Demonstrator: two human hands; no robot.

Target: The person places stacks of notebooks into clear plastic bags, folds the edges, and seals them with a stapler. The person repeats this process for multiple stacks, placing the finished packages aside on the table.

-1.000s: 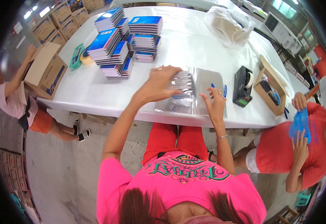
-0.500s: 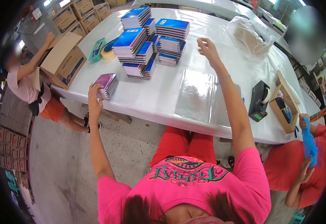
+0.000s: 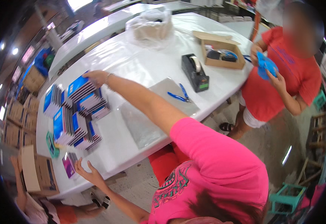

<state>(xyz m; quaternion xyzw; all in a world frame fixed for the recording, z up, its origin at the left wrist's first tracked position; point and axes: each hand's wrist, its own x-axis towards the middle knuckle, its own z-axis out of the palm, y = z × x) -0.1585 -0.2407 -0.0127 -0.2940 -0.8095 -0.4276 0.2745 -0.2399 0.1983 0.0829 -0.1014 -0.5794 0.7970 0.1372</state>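
White table (image 3: 112, 145) beneath outstretched right hand (image 3: 97, 77)

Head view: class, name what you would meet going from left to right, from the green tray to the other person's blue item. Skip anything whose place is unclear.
Green tray → purple-covered notebooks → left hand → crumpled clear bag → black tape dispenser → open cardboard box → blue item

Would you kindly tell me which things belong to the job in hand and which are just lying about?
Seemingly in use:
blue notebooks, at the right hand
purple notebooks, near the left hand
probably clear plastic

Apparently lying about:
tape dispenser
blue-handled cutters
open box
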